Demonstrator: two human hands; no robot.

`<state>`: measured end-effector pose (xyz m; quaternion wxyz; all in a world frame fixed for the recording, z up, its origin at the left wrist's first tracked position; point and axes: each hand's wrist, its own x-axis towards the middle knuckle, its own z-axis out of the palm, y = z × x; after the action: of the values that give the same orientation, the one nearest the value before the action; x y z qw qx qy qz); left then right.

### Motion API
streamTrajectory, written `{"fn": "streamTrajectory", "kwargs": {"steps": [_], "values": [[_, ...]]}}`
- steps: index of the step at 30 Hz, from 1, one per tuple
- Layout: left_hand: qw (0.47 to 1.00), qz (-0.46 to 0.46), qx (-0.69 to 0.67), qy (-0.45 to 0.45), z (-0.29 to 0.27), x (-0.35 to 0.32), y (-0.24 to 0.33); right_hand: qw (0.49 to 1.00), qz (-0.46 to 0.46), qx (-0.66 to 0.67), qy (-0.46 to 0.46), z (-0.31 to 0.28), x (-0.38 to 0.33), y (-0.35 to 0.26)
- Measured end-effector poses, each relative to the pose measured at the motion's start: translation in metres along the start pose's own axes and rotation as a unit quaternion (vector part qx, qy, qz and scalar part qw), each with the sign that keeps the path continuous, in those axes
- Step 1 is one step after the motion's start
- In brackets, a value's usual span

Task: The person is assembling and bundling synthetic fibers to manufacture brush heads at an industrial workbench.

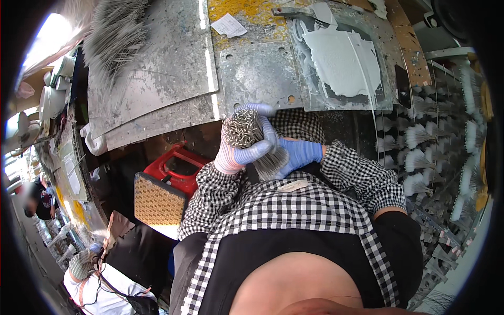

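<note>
Both hands up at chest level, working a thick bundle of thin grey metal wires (252, 137), cut ends facing the camera like a bristly disc. Left hand (233, 152), in a striped knit glove w/ blue-coated fingers, is wrapped tight round the bundle, fingers curled closed across the front. Right hand (299, 153), in a blue glove, cups the bundle from the other side and below, fingers closed on the lower wire lengths that fan out under the left hand. So both are clamped on the same bundle, held just in front of the checked black-and-white shirt (294, 205).

Progress, judging from the layout: bundle looks gathered and roughly squared at the tip, but it's in the hands, not set down anywhere. To the right, a dark wire rack (446, 157) already carries many rows of white-tipped tufts, approx. most slots in view look filled; can't tell how many are left empty. Up top-left, a big loose heap of grey wires (115, 31) lies on the scratched grey metal sheet worktop (173, 68), so plenty of stock looks unprocessed.

Containers: shallow clear tray (391, 84) at top centre-right holds a spread of white paste, smeared flat, part scraped away. Red plastic crate (178, 168) below the bench edge, contents hidden. Beside it a woven tan-patterned panel (157, 202), can't tell what it belongs to. Another person crouches bottom-left, separate.
</note>
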<state>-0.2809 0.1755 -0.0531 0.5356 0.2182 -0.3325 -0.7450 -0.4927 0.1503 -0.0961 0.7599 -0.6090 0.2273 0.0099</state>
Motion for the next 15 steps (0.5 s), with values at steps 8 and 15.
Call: {"fn": "streamTrajectory", "kwargs": {"steps": [8, 15], "values": [[0.863, 0.24, 0.444, -0.003, 0.042, 0.088, 0.07, 0.718, -0.347, -0.446, 0.406, -0.058, 0.028, -0.075], [0.848, 0.273, 0.447, 0.078, 0.021, 0.119, 0.056, 0.799, -0.267, -0.349, 0.41, -0.097, 0.082, -0.031]]}}
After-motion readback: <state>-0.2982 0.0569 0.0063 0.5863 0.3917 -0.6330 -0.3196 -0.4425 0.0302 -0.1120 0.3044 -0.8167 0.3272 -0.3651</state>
